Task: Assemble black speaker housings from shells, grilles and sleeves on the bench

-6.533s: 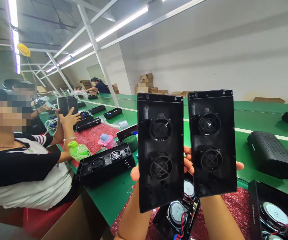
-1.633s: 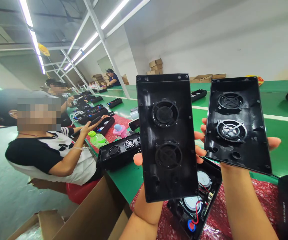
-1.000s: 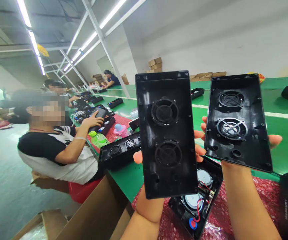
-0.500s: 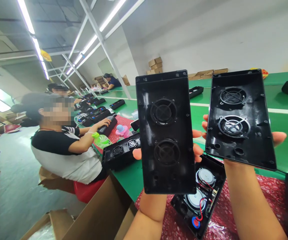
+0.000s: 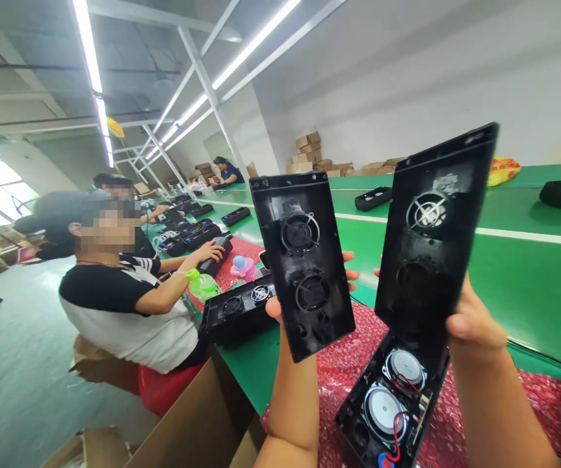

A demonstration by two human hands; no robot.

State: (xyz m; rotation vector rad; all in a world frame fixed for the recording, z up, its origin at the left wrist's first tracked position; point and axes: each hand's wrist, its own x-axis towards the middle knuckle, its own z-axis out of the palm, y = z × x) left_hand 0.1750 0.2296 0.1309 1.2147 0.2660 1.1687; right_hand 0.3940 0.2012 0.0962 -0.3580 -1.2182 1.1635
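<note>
My left hand (image 5: 274, 308) grips a black speaker housing (image 5: 304, 263) from behind, thumb on its left edge and fingertips round its right. Its hollow inside, with two round grilles, faces me. In my right hand (image 5: 478, 318) is a second black speaker housing (image 5: 431, 240), tilted, with the thumb at its right edge and a fingertip showing at the left. Below them a speaker body (image 5: 392, 403) with two round drivers, red wires and a blue-rimmed part lies on red bubble wrap (image 5: 339, 390). The right housing hides its upper end.
A co-worker (image 5: 129, 286) sits at the left with a hand on a black speaker. Another black housing (image 5: 238, 305), a green-capped bottle (image 5: 202, 284) and a pink bottle (image 5: 242, 266) stand between us. A cardboard box (image 5: 197, 416) is beside the green bench (image 5: 528, 286).
Both housings have turned and tilted in my hands, the right one more strongly. The left housing sits slightly lower and further left. The camera view has shifted a little.
</note>
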